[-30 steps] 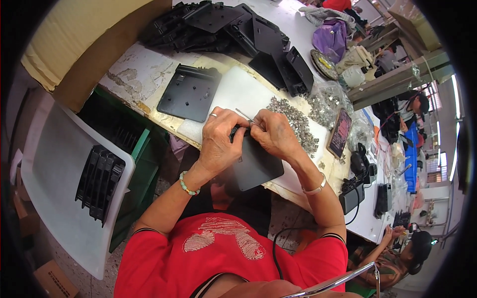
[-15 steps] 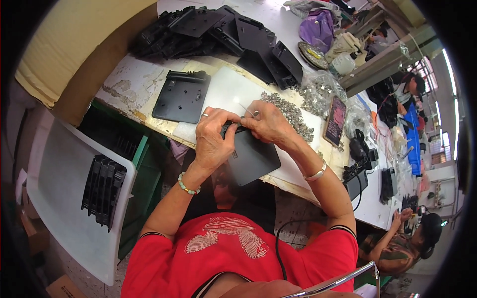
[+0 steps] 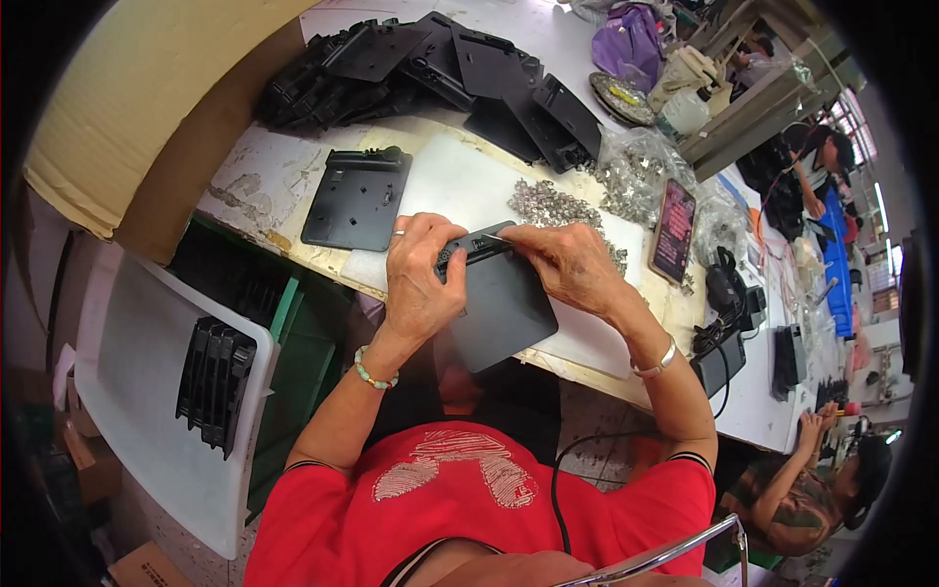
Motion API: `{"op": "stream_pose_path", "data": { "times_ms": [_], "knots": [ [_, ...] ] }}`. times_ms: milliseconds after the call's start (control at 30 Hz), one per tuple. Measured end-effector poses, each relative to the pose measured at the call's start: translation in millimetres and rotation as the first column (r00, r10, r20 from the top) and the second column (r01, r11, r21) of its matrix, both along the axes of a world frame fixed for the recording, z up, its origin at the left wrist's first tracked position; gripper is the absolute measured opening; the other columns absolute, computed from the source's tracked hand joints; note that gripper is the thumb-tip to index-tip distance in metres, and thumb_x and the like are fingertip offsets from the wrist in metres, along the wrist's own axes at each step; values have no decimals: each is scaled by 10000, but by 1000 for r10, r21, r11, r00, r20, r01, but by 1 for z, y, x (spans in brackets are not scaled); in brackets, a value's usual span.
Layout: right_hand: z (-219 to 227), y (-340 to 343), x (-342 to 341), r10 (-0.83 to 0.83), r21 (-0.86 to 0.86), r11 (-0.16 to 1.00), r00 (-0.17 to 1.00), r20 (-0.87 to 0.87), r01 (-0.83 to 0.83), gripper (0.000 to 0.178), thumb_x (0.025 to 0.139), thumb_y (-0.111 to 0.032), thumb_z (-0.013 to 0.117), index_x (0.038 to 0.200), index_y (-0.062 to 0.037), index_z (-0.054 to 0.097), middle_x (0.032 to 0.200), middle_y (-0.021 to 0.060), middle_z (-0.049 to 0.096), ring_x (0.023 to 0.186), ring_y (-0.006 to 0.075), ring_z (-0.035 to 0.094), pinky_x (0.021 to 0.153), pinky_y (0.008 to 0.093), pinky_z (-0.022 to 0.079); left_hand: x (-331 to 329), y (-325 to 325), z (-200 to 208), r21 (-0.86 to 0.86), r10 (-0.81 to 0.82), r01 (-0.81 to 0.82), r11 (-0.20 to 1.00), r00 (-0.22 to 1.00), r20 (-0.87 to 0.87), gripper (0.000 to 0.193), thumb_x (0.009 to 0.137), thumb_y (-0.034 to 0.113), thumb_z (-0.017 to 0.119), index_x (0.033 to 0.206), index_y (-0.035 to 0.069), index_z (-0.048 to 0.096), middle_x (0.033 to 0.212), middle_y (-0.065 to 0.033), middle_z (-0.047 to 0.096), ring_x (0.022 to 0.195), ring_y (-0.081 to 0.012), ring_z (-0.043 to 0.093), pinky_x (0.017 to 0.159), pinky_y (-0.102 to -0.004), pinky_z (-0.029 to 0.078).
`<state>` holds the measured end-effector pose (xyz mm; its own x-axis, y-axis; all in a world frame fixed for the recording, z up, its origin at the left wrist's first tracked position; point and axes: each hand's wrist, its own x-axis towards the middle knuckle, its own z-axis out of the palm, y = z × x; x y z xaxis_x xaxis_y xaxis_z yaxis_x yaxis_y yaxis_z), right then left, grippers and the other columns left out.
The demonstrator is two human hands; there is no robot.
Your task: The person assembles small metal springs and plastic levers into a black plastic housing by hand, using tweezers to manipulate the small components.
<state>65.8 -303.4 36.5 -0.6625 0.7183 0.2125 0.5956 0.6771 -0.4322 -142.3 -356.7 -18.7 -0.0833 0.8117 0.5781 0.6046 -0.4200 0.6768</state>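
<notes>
A flat black plastic panel (image 3: pixel 504 311) with a ridged bar along its far edge is tilted over the table's front edge. My left hand (image 3: pixel 423 274) grips its left far corner, thumb on the bar and fingers behind. At the right end of that bar, my right hand (image 3: pixel 572 262) pinches a thin metal tool (image 3: pixel 497 238); its tip lies against the bar and most of it is hidden by the fingers. Beyond my hands a pile of small metal clips (image 3: pixel 556 205) lies on a white foam sheet (image 3: pixel 445 181). A similar black panel (image 3: pixel 357 201) lies flat to the left.
More black panels (image 3: pixel 430 64) are heaped at the back. A phone (image 3: pixel 673 232) and a clear bag of clips (image 3: pixel 636 166) are to the right. At the left stand a cardboard box (image 3: pixel 156 117) and a white bin (image 3: pixel 147 362) with black parts. A co-worker (image 3: pixel 812 489) sits at far right.
My right hand has moved right and slightly down, and the metal tool now points at the bar. The panel shows more of its far edge. My left hand keeps its grip.
</notes>
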Motion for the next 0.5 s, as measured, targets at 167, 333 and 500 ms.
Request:
{"op": "stream_pose_path", "data": {
  "times_ms": [167,333,500],
  "knots": [
    [8,7,-1,7,-55,998,994,110,-1,133,871,-70,613,994,-78,666,691,175,663,644,405,652,605,481,511,1,1,0,1,0,0,1000,1000,-20,169,762,-31,663,928,-2,679,932,-140,642,899,-328,590,853,-401,452],
    [13,13,-5,141,-184,976,984,110,-119,106,855,-36,591,952,-42,634,707,216,654,696,418,659,650,491,516,2,2,0,10,-4,4,1000,999,-34,176,761,-32,663,934,-3,683,922,-143,642,884,-326,594,843,-401,451],
    [11,18,-4,135,-206,972,987,87,-115,84,857,-41,587,926,-35,635,719,202,660,712,417,661,653,485,516,1,1,1,3,-4,4,1000,999,-35,180,760,-32,661,937,-12,683,918,-146,642,885,-324,595,837,-401,453]
  ]
}}
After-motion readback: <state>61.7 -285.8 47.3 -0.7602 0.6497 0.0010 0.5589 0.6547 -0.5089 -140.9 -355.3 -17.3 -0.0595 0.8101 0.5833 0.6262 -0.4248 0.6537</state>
